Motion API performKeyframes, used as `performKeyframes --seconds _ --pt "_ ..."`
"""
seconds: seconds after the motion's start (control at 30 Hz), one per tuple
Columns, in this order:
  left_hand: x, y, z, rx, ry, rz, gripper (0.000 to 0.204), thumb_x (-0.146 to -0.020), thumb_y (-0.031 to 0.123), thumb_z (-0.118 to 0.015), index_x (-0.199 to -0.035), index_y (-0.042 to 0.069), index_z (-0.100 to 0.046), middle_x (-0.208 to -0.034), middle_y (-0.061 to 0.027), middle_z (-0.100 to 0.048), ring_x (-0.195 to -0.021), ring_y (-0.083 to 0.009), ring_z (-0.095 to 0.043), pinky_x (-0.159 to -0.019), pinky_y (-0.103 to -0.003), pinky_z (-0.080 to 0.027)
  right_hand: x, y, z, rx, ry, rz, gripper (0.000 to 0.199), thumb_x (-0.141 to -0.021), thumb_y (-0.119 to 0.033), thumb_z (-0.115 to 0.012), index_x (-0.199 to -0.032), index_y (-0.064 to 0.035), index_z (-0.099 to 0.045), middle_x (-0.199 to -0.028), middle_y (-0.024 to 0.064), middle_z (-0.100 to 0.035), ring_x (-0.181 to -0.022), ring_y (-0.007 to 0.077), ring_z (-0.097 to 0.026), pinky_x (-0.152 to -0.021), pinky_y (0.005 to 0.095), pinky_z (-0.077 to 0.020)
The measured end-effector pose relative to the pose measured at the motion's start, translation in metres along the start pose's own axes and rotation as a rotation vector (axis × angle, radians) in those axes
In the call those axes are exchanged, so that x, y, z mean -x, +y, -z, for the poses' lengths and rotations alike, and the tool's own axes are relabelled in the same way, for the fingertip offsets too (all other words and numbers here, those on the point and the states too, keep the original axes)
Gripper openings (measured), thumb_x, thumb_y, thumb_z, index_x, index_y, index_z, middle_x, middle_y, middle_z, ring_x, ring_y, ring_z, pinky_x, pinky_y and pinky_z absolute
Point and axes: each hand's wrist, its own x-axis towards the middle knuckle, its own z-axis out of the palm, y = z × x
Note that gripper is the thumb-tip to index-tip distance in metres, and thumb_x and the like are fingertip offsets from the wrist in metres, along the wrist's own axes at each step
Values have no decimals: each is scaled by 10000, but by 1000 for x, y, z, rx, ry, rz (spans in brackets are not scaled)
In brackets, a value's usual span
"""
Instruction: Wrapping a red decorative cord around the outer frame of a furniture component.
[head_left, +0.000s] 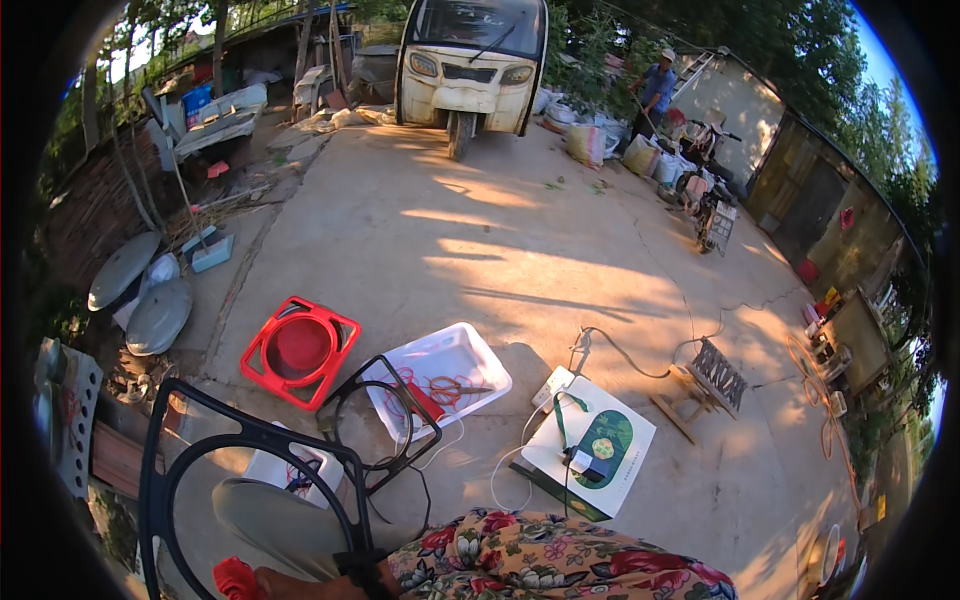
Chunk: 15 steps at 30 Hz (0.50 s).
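At the bottom left edge, my right hand [277, 583] reaches across from a floral sleeve [540, 560], a black band at its wrist. Its fingers are closed on a crumpled red piece [236, 578], cut off by the picture edge. Beside the hand stands a large black frame [153, 470] with a round opening, tilted close to me. A second black frame [437, 432] leans over the edge of a white tray [495, 375], where scissors [445, 388] and red cord lie. A small white tray [262, 468] with cords sits partly behind the near frame. My left hand is not seen.
A red square frame [262, 370] with a round centre lies left of the tray. On the right are a white-and-green box [635, 440] with a strap, a power strip [553, 385] with cables and a wooden stool [715, 375]. Farther off are a three-wheeler [470, 55] and a person [658, 88].
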Motion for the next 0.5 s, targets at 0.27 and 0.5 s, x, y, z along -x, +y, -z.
performKeyframes --seconds 0.27,0.5 --pt "-1 2 -1 -11 -3 6 314 -806 126 -739 -964 -60 -541 -866 -149 -592 -711 -218 -575 -668 -342 -517 -4 9 7 15 42 -36 167 -741 -181 -736 -724 -48 -637 -651 -29 -590 -590 70 -537 -532 267 -426" --pt "-11 -6 7 -41 7 -7 319 -805 123 -740 -969 -60 -536 -870 -152 -592 -713 -221 -578 -673 -345 -521 -11 17 12 -32 11 28 159 -733 -178 -733 -725 -51 -638 -635 -30 -590 -569 86 -541 -524 276 -425"
